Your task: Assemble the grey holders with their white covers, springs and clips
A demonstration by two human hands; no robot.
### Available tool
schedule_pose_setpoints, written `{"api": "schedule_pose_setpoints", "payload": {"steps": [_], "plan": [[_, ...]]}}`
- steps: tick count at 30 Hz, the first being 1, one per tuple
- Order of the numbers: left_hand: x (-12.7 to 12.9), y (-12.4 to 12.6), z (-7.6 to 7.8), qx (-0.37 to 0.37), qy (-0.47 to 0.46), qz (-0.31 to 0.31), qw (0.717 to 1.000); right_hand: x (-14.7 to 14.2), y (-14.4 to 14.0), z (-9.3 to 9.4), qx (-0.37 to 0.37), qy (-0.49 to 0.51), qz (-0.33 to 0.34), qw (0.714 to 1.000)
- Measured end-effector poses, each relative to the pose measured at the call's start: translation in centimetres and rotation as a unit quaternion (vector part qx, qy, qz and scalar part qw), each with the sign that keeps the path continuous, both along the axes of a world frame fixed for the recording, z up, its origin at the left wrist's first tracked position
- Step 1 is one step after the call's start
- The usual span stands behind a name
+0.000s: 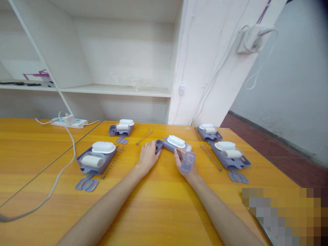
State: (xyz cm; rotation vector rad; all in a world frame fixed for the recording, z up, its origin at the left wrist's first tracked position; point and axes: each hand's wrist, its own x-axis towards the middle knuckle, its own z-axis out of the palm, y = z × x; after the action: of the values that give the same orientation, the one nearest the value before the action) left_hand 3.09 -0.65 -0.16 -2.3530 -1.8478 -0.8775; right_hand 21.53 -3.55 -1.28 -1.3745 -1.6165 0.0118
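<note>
My left hand (148, 155) is closed around a small purple-grey plastic cup-like part (159, 146) resting on the table. My right hand (188, 171) grips a patterned purple-grey piece, from which a flat plate with cut-outs (188, 163) sticks out over the fingers; whether the two are joined I cannot tell. Just beyond that hand lies a purple-grey plastic housing (170, 145) with a white oval piece (176, 140) on top. A thin coil spring (144, 136) lies on the table beyond my left hand.
Similar part sets stand at left (97, 160), back left (125, 128), right (229, 155) and back right (209, 132), some with springs beside them. A power strip (69, 121) trails a white cable (73, 147) across the left side. White shelving (115, 89) rises behind the wooden table (164, 212).
</note>
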Motion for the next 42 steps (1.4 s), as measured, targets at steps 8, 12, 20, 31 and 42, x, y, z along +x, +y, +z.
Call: {"api": "schedule_pose_setpoints", "payload": {"steps": [8,12,20,31,42], "plan": [[0.1,-1.6,-0.2,-0.017,-0.073,-0.084,0.994,0.6,0.6,0.3,-0.004,0.022,-0.031,0.999],[0.2,-2.3,0.6,-0.020,-0.061,-0.190,0.980,0.9,0.9,0.0,-0.002,0.049,-0.012,0.999],[0.4,-2.7,0.9,0.000,-0.033,-0.263,0.964,0.9,0.4,0.7,-0.024,0.082,0.046,0.995],[0.5,-3.0,1.2,-0.001,-0.026,-0.267,0.963,0.9,0.9,-0.4,-0.001,0.168,0.062,0.984],[0.4,-2.9,1.1,0.009,-0.009,-0.269,0.963,0.8,0.4,0.4,0.036,0.105,0.042,0.993]]}}
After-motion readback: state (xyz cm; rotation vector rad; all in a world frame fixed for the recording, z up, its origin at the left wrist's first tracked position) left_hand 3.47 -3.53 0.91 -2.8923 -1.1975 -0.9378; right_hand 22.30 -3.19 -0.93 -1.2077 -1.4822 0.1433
